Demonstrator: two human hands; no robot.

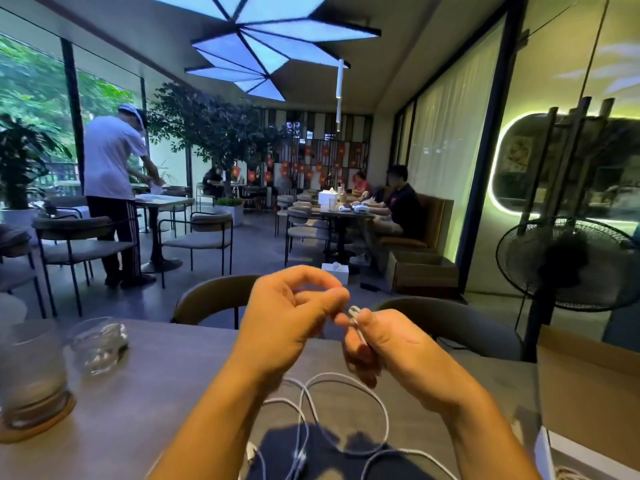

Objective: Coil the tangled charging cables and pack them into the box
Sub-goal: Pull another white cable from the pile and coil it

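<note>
Both of my hands are raised above the grey table (166,386). My right hand (384,344) pinches a white charging cable (346,407) near its end plug, which shows between thumb and forefinger. My left hand (287,313) is curled right beside it, fingertips meeting at the same cable end. The rest of the cable hangs down in loose, tangled loops over the table edge and my lap. A white box (543,452) with a cardboard flap stands at the lower right, with a bit of cable inside it.
A frosted glass on a wooden coaster (31,379) and an empty clear glass (97,344) stand on the left of the table. Two chairs (214,296) face me across it. A standing fan (568,265) is at the right. People sit and stand farther off.
</note>
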